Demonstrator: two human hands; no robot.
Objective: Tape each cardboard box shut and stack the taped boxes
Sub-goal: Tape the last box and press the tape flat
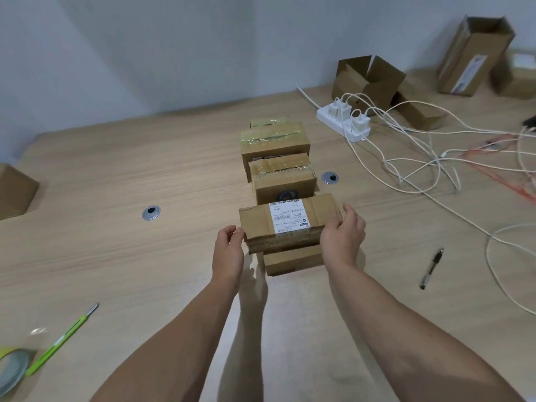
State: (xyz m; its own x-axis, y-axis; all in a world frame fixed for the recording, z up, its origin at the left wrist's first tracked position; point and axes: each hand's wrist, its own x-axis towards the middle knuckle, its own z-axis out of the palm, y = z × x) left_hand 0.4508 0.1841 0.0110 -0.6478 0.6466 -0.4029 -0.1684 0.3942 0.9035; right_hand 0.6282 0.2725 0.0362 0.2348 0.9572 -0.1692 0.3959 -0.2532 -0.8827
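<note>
Our arms reach forward. Our left hand pinches one end of a box, and our right hand grips the other.

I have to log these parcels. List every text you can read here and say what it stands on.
"N705": upside down on the white label of the box held between the left hand and the right hand.
Rest of that label, barcode lines included: too small to read.
Label on the tall open box, far right: blurred.
Round dark mark on the taped box behind: unreadable.
</note>
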